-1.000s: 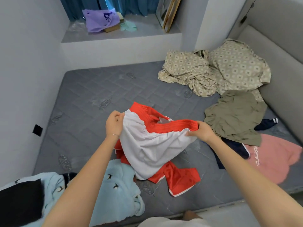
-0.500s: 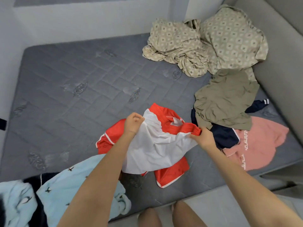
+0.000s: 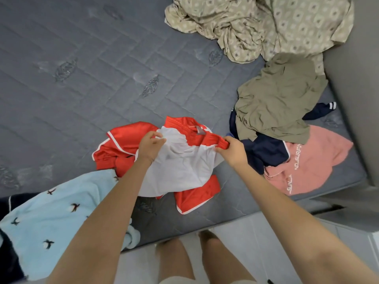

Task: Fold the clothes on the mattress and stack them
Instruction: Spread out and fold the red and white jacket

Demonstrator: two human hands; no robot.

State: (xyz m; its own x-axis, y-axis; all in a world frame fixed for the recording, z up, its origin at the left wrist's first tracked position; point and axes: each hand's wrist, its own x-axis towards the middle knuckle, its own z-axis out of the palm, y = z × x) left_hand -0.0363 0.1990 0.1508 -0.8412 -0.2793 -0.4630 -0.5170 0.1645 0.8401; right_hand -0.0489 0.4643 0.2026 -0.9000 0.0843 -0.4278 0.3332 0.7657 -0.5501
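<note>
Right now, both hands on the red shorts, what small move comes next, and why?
Probably spread the hands and lift, to pull the top edge taut: the left hand and right hand grip it, yet the white lining bulges out and the red shorts lie bunched on the mattress.

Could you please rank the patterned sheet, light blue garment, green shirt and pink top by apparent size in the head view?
1. patterned sheet and light blue garment: about alike; the blue one lies nearer the camera, so unranked.
2. green shirt.
3. pink top, slightly smaller, partly covered.
</note>
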